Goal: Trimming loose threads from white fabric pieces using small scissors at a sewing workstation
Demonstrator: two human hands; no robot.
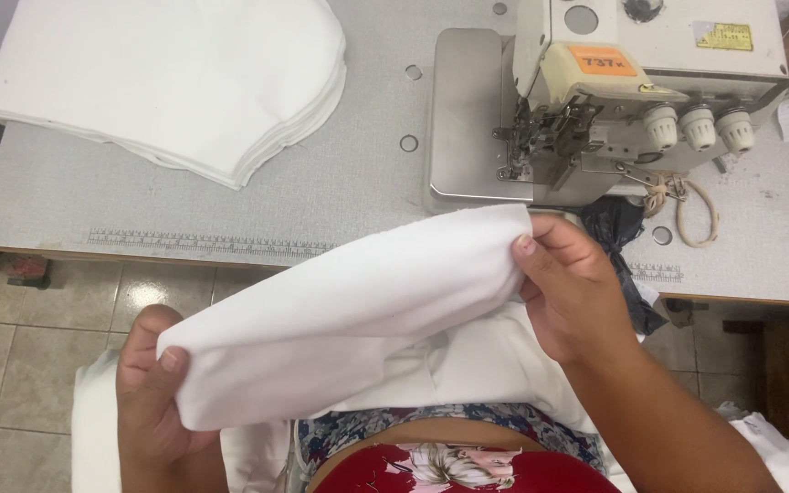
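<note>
**Fabric held up, not yet at the needle**

Fabric piece (349, 310) hangs stretched between both hands: left hand (152, 393) pinches its 8 o'clock corner, right hand (573, 292) grips the 2 o'clock end. Sewing machine (614, 91) sits at 1 o'clock, nothing under its foot. White stack (175, 73) waits at 11 o'clock on the worktop (340, 192).

Grey speckled laminate sewing table (340, 187), printed ruler strip along front edge. On it: stack of white cut fabric pieces (175, 78) far left, cream overlock sewing machine (623, 82) right, beige cord loop (698, 215) beside it.
</note>
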